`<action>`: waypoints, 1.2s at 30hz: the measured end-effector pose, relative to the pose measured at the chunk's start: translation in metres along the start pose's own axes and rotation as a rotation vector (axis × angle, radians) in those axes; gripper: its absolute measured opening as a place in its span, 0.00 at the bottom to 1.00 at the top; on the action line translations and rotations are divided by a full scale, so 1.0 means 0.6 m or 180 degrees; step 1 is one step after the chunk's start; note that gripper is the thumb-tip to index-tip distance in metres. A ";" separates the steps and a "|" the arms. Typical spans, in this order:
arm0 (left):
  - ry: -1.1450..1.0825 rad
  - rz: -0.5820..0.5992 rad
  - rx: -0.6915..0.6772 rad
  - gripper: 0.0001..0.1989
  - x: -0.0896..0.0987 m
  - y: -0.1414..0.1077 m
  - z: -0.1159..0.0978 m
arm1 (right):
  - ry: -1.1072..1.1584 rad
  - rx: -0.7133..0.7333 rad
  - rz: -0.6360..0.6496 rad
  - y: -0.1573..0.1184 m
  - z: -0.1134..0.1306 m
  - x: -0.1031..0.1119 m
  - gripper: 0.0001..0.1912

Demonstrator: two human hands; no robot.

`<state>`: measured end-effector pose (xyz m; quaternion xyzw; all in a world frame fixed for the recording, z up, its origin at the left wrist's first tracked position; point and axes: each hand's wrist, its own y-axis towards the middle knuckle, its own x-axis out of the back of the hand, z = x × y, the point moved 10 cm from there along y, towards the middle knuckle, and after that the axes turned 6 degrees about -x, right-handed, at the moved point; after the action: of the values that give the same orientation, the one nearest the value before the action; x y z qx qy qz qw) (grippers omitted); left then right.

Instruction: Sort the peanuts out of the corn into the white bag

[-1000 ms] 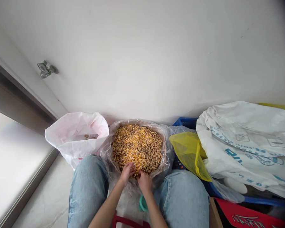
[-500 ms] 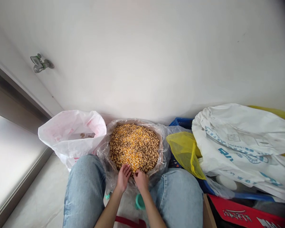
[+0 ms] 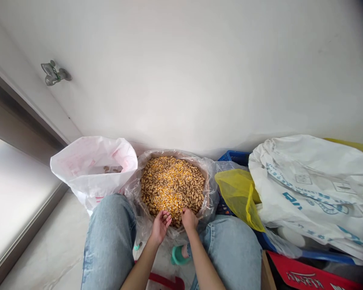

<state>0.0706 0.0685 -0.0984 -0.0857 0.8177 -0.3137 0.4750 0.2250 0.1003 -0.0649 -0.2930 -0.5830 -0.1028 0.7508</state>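
Filling a round container [image 3: 206,183] lined with clear plastic, below the middle of the frame, yellow corn kernels [image 3: 169,198] lie mixed with tan, shelled-looking peanuts [image 3: 196,194]. The left hand [image 3: 162,225] is palm up at the container's near edge, fingers loosely curled and well parted from the thumb, perhaps cradling a few small pieces. The right hand [image 3: 188,219], just beside it, has its fingertips drawn together over the near edge of the mix; whether they pinch anything is too small to tell. Each piece should be light, the kernels hard and slick, the pods rougher and liable to crack if squeezed: best taken singly, by fingertips around a pod's middle. A white bag [image 3: 93,181] stands open at centre left.
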 end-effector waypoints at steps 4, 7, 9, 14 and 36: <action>0.0005 -0.0035 0.0047 0.07 0.001 -0.002 0.002 | -0.0110 0.0115 -0.0051 0.003 0.005 -0.005 0.13; -0.0054 -0.0030 0.0017 0.08 0.001 -0.001 0.002 | -0.0033 0.0122 0.0027 -0.005 0.007 0.006 0.13; -0.0082 -0.0041 0.0012 0.08 0.001 -0.001 0.003 | 0.0181 0.0024 0.0157 -0.017 0.006 0.019 0.14; -0.0041 -0.0110 0.0086 0.09 0.004 0.001 0.005 | 0.1594 0.0929 0.0827 -0.055 0.062 0.045 0.17; -0.0174 -0.0041 0.0166 0.08 0.000 -0.003 0.006 | 0.0486 0.0447 0.0051 -0.029 0.015 0.002 0.14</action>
<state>0.0736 0.0655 -0.0985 -0.0871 0.7954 -0.3354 0.4972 0.2093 0.0914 -0.0566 -0.2356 -0.5275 -0.0777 0.8125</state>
